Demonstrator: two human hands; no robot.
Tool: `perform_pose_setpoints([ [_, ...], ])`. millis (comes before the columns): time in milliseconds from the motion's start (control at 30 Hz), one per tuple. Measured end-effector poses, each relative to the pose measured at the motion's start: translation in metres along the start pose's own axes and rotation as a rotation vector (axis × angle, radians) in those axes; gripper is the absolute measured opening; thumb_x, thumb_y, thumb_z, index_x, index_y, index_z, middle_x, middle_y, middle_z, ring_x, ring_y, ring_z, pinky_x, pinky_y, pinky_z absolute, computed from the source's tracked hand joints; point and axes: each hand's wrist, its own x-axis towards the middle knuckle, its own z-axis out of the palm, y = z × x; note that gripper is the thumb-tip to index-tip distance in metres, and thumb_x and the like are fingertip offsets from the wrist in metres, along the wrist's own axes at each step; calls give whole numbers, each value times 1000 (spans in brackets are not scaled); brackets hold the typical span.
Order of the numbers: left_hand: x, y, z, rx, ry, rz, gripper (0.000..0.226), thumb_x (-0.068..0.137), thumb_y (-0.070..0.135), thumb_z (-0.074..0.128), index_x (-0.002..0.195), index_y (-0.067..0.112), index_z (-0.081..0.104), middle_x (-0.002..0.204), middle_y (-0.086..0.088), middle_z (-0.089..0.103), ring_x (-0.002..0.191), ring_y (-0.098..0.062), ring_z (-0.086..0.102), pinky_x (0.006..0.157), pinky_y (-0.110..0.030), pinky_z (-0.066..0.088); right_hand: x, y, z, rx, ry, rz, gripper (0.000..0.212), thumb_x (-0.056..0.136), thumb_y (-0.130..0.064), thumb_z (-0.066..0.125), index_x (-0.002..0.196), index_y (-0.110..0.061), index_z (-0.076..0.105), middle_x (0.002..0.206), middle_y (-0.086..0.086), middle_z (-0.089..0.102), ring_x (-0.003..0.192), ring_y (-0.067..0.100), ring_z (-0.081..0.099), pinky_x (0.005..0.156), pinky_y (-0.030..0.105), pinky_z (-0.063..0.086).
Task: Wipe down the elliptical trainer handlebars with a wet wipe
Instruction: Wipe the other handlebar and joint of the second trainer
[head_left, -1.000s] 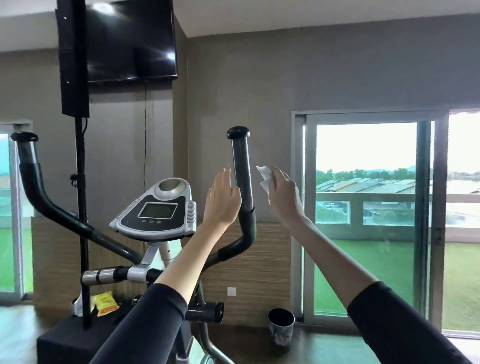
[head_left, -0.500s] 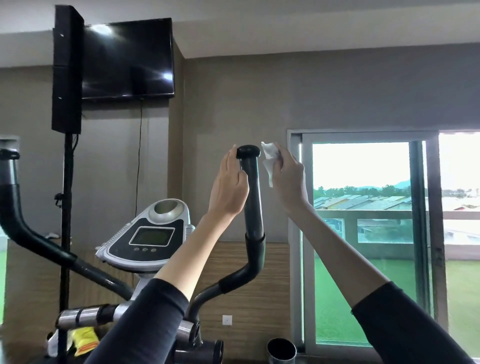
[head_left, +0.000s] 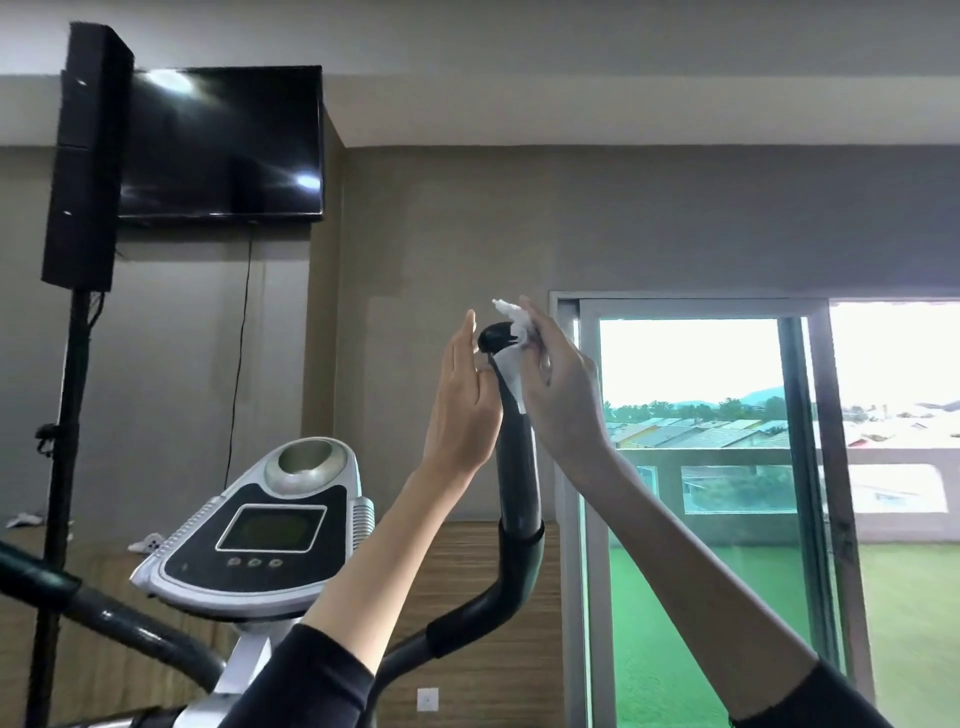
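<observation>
Right hand (head_left: 561, 395) curled on the wipe (head_left: 519, 327), pressing it to the top of the right bar (head_left: 517, 467) – the white wad sits on the 3 o'clock side of the cap, with a strip draping down the grip toward 6. Left hand (head_left: 462, 405) is at 9 o'clock of the right bar, fingers straight and pointing to 12, holding nothing, thumb touching the grip just under the cap. Console (head_left: 260, 530) is at 8 o'clock from the hands with the left bar (head_left: 104, 610) lower beyond it – TV (head_left: 223, 145) at 10, window (head_left: 789, 467) at 3
</observation>
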Motion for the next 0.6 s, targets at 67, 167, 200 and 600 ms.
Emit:
perform_pose_setpoints([
  [67,-3,-2,-1,-25,14,6,48,102,8,31,150,13,24,149,-2,35,129,1,36,106,-9,28,-5,4,4,32,-32,-9,42,99,-13,48,140,-20,46,128,-20,52,110,-19,48,93,12,44],
  [167,-8,-9,0,-62,29,2,44,103,10,30,147,10,29,147,-2,38,119,12,34,97,2,26,-3,9,8,15,-77,-47,40,101,-19,47,141,-17,45,143,-15,41,135,-2,35,111,19,31],
  [200,-9,-12,1,-80,32,-3,43,104,11,29,146,11,31,148,-2,39,124,8,35,101,-3,27,1,9,9,2,-84,-55,39,102,-21,47,141,-15,47,143,-12,43,135,0,36,110,15,30],
  [600,-20,-29,15,-372,16,-225,23,90,15,34,89,14,57,88,-22,59,83,-41,54,76,-56,47,19,18,15,-386,-146,-354,32,98,-20,47,124,-4,59,126,10,57,120,28,48,103,12,24],
])
